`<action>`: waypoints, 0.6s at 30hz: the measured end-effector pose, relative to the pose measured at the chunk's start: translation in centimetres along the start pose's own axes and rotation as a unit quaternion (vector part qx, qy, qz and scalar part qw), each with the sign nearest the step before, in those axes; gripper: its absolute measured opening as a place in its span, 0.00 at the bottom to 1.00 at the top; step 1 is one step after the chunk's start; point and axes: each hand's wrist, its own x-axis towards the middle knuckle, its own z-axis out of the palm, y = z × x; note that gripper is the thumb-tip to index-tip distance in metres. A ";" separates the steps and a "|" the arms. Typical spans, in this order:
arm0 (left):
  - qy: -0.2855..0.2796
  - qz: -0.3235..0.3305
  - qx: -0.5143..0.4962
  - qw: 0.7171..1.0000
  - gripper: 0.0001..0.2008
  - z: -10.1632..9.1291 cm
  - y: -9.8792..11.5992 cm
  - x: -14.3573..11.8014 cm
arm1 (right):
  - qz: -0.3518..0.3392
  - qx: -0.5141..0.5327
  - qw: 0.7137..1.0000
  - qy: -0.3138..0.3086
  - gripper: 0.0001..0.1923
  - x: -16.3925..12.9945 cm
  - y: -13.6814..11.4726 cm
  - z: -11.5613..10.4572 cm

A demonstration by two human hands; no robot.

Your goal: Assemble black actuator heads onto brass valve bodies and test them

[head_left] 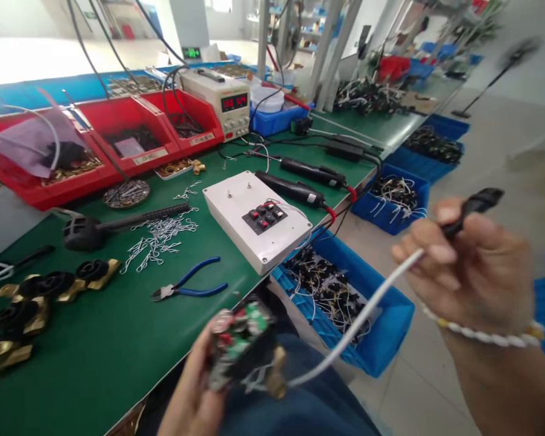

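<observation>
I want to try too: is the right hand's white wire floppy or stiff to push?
Probably bendy but springy: the white wire curves smoothly from the right hand toward the left hand, without kinks. It's likely light, since it looks thin. The black end piece may feel stiffer, being thicker.

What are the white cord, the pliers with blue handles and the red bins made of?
The white cord looks like soft plastic or rubber outside, smooth, bending in a gentle curve; its inside is hidden.
The pliers seem to have bare metal tips, grey and a bit shiny, and smooth blue handles, probably plastic-coated.
The red bins are probably hard plastic: evenly coloured, with smooth walls.
</observation>
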 end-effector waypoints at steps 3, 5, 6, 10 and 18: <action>-0.074 -0.028 0.050 0.996 0.20 1.8 -0.2 0.8 | -0.083 -0.145 0.980 0.111 0.17 -0.7 -1.5 -1.0; -0.118 -0.033 0.107 0.987 0.20 2.1 0.0 1.2 | -0.062 -0.303 0.941 0.134 0.20 -1.3 0.3 -2.4; -0.131 -0.031 0.132 0.982 0.20 2.1 0.2 1.4 | -0.002 -0.376 0.919 0.116 0.20 -1.6 1.9 -3.4; -0.117 -0.003 0.167 0.979 0.19 1.3 0.7 1.3 | 0.182 -0.521 0.832 0.052 0.21 -3.7 11.4 -8.3; -0.045 0.002 0.192 0.980 0.16 -0.3 1.9 0.8 | 0.215 -0.582 0.782 -0.048 0.15 -10.4 21.1 -13.7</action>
